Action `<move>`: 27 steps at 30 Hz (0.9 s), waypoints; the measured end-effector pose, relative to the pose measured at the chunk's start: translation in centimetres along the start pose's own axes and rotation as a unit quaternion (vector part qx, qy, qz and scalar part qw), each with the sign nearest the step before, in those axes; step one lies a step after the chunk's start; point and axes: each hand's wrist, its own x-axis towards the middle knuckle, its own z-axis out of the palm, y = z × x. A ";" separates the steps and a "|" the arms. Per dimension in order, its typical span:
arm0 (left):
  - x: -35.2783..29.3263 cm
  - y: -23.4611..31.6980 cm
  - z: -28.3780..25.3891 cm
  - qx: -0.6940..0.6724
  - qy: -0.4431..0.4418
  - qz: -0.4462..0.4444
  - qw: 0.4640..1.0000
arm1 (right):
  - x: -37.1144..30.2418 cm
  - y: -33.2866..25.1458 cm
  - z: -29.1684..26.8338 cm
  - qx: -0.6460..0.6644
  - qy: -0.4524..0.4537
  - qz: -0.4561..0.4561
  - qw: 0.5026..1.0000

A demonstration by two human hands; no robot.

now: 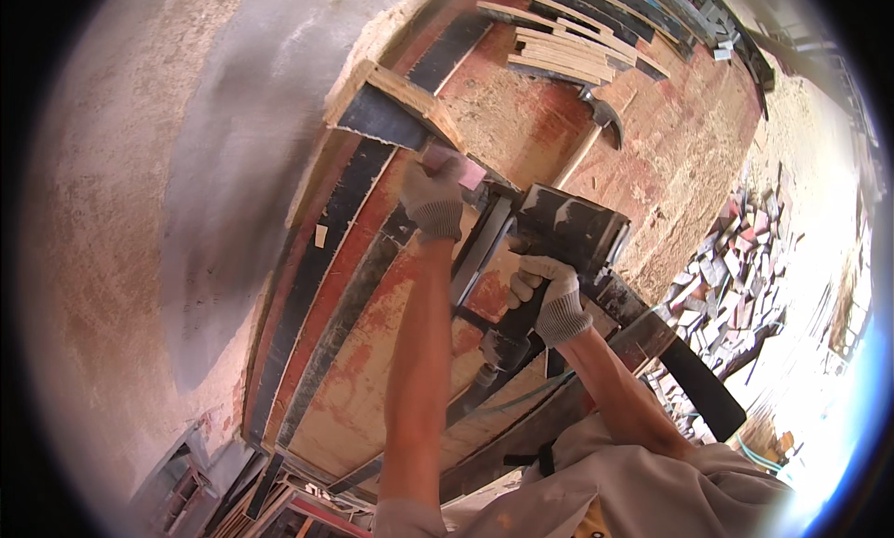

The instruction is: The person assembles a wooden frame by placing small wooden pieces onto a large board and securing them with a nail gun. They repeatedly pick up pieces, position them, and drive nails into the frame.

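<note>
My right hand, in a pale knit glove, is wrapped round the handle of a black nail gun. The gun's scuffed body lies just beyond the hand, and a long metal magazine runs along its left side. My left hand, gloved too, is smeared by motion left of the gun. Its fingers are beside a small pink piece, at the near end of an upright wooden board. I cannot make out whether those fingers hold anything. A dark-faced panel joins that board at a corner.
A claw hammer lies on the red-stained, sawdust-strewn worktop. Stacked wooden strips sit at the far end. Long dark strips run down the left, beside a plastered wall. Offcuts are heaped on the right. A thin hose trails near my right forearm.
</note>
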 end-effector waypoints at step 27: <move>2.9 -7.0 5.5 0.315 0.074 0.144 0.935 | 4.1 1.4 -0.3 -0.020 0.026 0.004 0.999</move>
